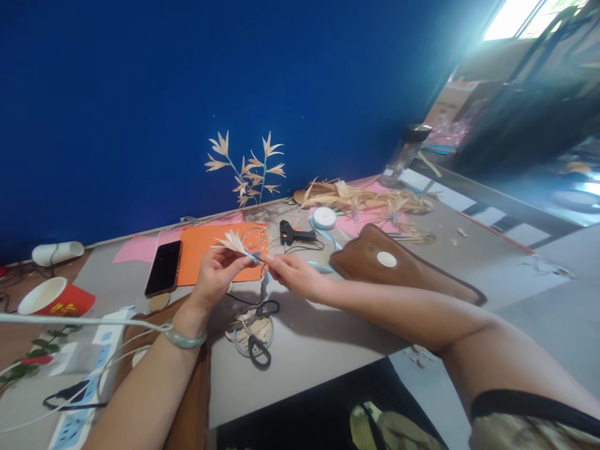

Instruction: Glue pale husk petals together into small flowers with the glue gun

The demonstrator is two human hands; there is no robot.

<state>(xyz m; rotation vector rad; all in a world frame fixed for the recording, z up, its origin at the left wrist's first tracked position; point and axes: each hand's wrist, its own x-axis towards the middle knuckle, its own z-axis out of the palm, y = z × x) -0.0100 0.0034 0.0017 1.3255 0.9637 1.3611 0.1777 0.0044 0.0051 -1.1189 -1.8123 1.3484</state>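
The pale dried-husk flower (233, 241) was over the orange sheet (194, 259), its petals pointing up and left, with the left hand (215, 278) pinching its base between thumb and fingers. The right hand (289, 273) was closed on the light-blue stem (254, 257) just beside it; whether its fingertips also gripped a loose strip of tape could not be told. The petals looked thin and brittle, so too hard a squeeze at the base could have cracked them, and an uneven pull from the right could have twisted the head loose. A dark cord (244, 302) looped below the hands, and a downward sweep might have caught it; if it belonged to the black glue gun (296, 233), the tool could have been dragged over. The black-handled scissors (259, 350) lay near the wrists, where a dropped forearm might have knocked them. By the bangle (186, 337) on the left wrist, a white cable (117, 322) crossed so near that a quick lift risked a snag. Farther back, the upright flower sprays (264, 169) looked slender enough to topple if bumped.
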